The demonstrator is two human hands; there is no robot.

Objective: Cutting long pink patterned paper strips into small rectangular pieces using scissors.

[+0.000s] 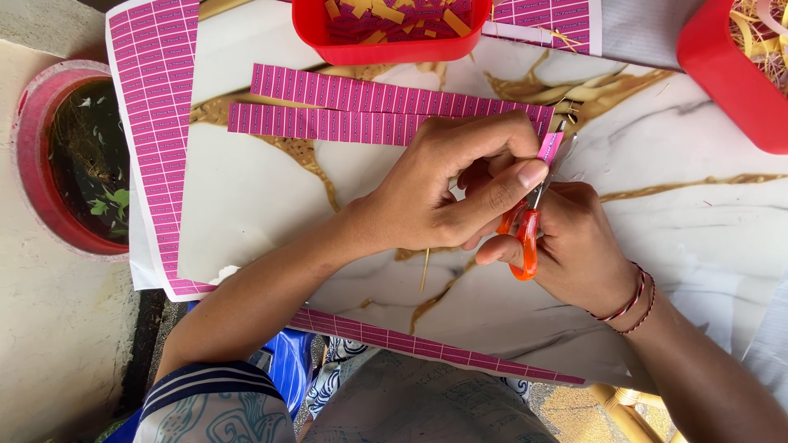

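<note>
- Nearest to me is a lap in patterned cloth (427,410), with one pink label strip (435,351) lying along the near edge of the marble-look board (681,238).
- On my view the left hand (443,193) sits mid-board, fingers curled in, pinching a small pink label piece (550,146) by thumb and fingertips.
- Right hand (579,246) is just right of it, touching it, clenched around the orange handles of the scissors (525,234). Blades point far, right at that pink piece; can't tell if they're mid-cut.
- Red thread bracelets (632,303) on the right wrist.
- Two long pink label strips (369,111) lie side by side just beyond the left hand.
- Full pink label sheet (156,123) hangs off the board's left side.
- Far middle: red tray (386,51) of cut pink and yellow bits. Another red tray (730,82) sits far right.
- Way left, a round pink-rimmed planter (33,164) on the floor.
</note>
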